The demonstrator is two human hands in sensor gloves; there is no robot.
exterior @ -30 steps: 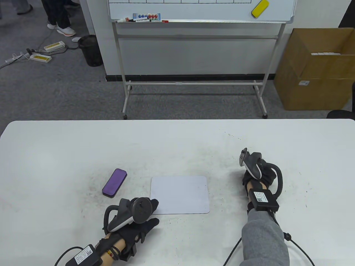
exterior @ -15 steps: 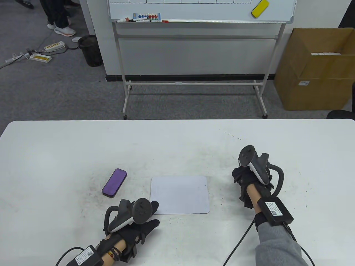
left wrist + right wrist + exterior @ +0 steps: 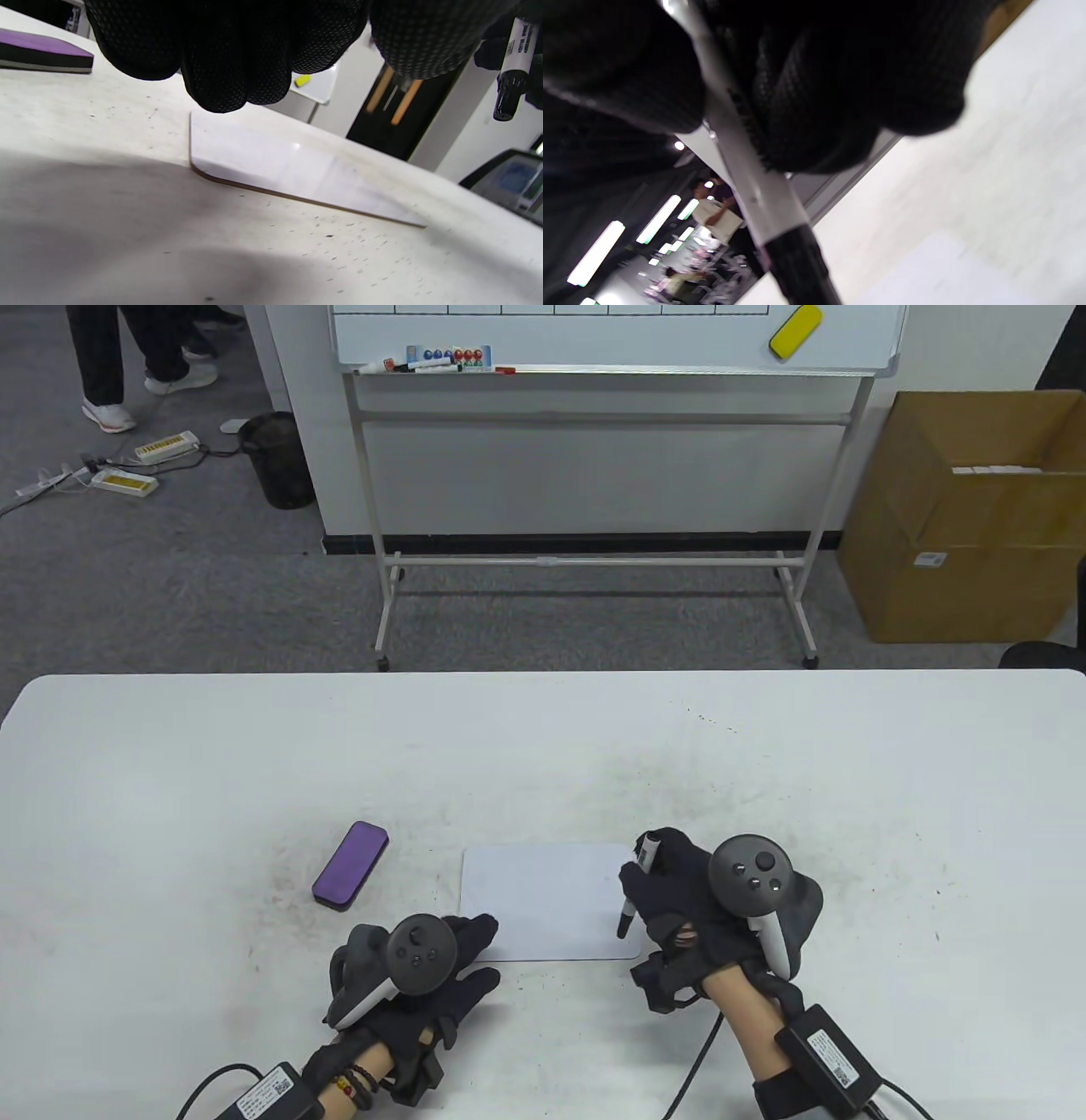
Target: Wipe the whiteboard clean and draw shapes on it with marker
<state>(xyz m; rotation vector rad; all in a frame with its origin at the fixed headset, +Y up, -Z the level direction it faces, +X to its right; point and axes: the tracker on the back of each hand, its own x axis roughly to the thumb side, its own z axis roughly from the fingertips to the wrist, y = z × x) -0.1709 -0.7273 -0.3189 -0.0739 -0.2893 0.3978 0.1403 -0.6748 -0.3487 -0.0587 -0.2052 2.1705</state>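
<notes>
A small blank whiteboard (image 3: 547,901) lies flat on the white table (image 3: 543,746). My right hand (image 3: 679,899) grips a white marker with a black cap (image 3: 635,892), held upright over the board's right edge, cap end down. In the right wrist view the marker (image 3: 755,190) runs through my curled fingers. My left hand (image 3: 462,963) lies open, fingertips on the board's lower left corner. The left wrist view shows those fingers (image 3: 229,55) above the board (image 3: 275,165), and the marker (image 3: 511,72) at the far right. A purple eraser (image 3: 350,864) lies left of the board.
Beyond the table stands a large wheeled whiteboard (image 3: 611,339) with a yellow eraser (image 3: 795,330) and markers on its ledge. A cardboard box (image 3: 967,517) sits on the floor at the right. A person's legs (image 3: 110,364) and a black bin (image 3: 276,458) are at the far left.
My right hand moved from the table's right side leftward and nearer, holding the marker, to the board's right edge. My left hand shifted slightly right onto the board's corner.
</notes>
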